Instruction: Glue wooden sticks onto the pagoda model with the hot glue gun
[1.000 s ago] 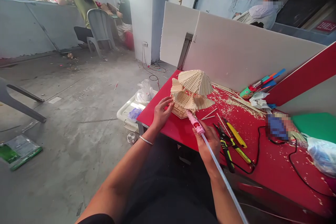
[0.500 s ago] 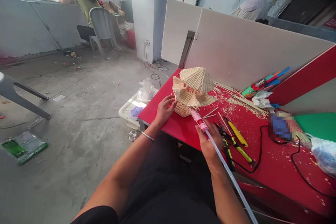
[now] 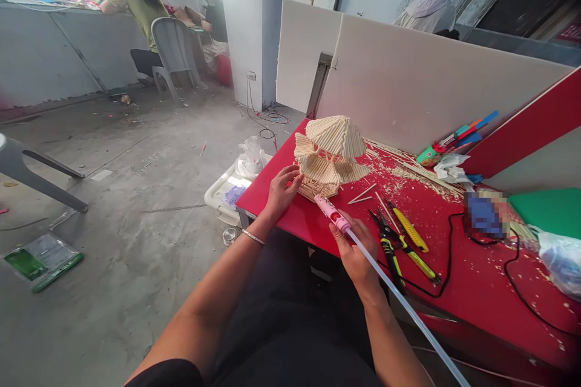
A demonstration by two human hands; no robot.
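Observation:
A small pavilion model (image 3: pixel 336 157) made of thin wooden sticks, with two tiers of sloping roof, stands near the corner of the red table (image 3: pixel 272 190). My left hand (image 3: pixel 284 190) is at its lower left side, thumb and fingertips pinched close against the model. Whatever lies between those fingertips is too small to make out. In my right hand (image 3: pixel 358 248) is a pink hot glue gun (image 3: pixel 332 213), gripped around its body, with a long clear glue stick (image 3: pixel 408 309) trailing from its rear. Its nozzle points at the model's base, slightly apart from it.
Pliers (image 3: pixel 391 248), a yellow utility knife (image 3: pixel 410 228), loose sticks (image 3: pixel 363 195) and shavings lie right of the model. A black cord (image 3: pixel 449 260) crosses the table. White boards (image 3: pixel 408 84) stand behind. A white lidded bin (image 3: pixel 220 190) sits left of the table; people work beyond.
My right hand has drawn the glue gun back, left and down, so its nozzle has come away from under the lower roof. My left hand stays beside the model.

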